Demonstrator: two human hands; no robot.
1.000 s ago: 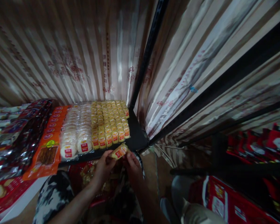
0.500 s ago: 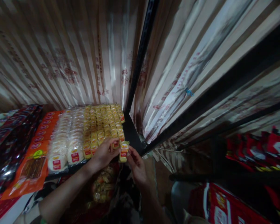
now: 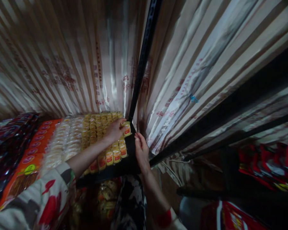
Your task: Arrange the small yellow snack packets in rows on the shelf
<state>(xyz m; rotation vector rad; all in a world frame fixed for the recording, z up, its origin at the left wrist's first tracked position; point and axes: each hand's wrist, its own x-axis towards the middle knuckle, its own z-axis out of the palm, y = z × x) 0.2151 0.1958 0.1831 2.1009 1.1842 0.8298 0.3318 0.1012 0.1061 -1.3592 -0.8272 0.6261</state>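
My left hand (image 3: 115,131) reaches over the rows of small yellow snack packets (image 3: 109,158). Its fingers are closed on one yellow packet (image 3: 127,128) with a red label, at the back right end of the rows. Just to the right, my right hand (image 3: 142,151) is raised beside the shelf edge, its fingers loosely bent with nothing visible in them. It is apart from the packet. My left forearm hides part of the yellow rows and the clear-wrapped white packets.
White round packets (image 3: 56,140), orange packets (image 3: 36,150) and dark shiny packets (image 3: 9,143) line the shelf to the left. A black upright post (image 3: 142,57) stands behind the shelf corner, against pleated printed curtains (image 3: 81,64). Red packages (image 3: 259,163) sit on racks at right.
My left hand has moved up and away with a yellow packet to the back right of the rows. My right hand has come off the packet and risen slightly.
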